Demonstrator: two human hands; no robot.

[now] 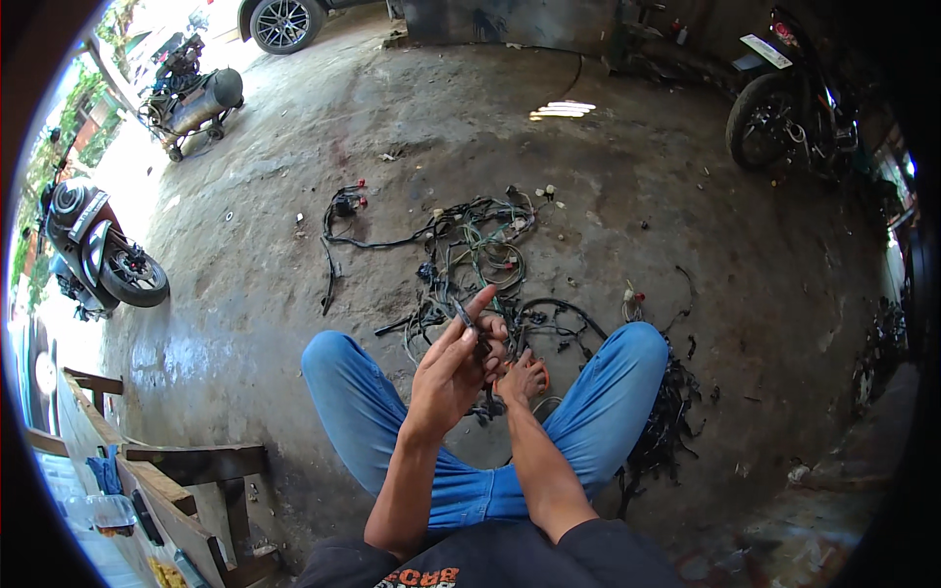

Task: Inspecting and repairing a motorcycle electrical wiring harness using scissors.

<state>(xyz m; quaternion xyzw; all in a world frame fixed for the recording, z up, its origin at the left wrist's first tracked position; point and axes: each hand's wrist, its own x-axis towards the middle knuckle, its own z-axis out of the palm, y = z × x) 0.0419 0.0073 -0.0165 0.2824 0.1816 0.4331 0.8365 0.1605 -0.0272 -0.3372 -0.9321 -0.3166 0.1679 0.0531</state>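
Note:
A tangled wiring harness [477, 257] with black, green and pale wires and several small connectors lies on the floor in front of me. Raised between my knees, my left hand [446, 377] has its thumb and lower fingers closed round a dark length of cable, while its index finger points away from me. My right hand [522, 380] is just beside and below it, closed round a tool with orange handles [546, 374]. The tool's working end is hidden behind my fingers and the wires, so its exact kind does not show.
A heap of black wire scraps [667, 416] lies beside my right knee. A wooden bench [196, 461] stands at the near left with a clear plastic box [101, 510] on it. Farther off are a scooter [103, 255], an air compressor [201, 103], a car wheel [284, 24] and a motorcycle [784, 113].

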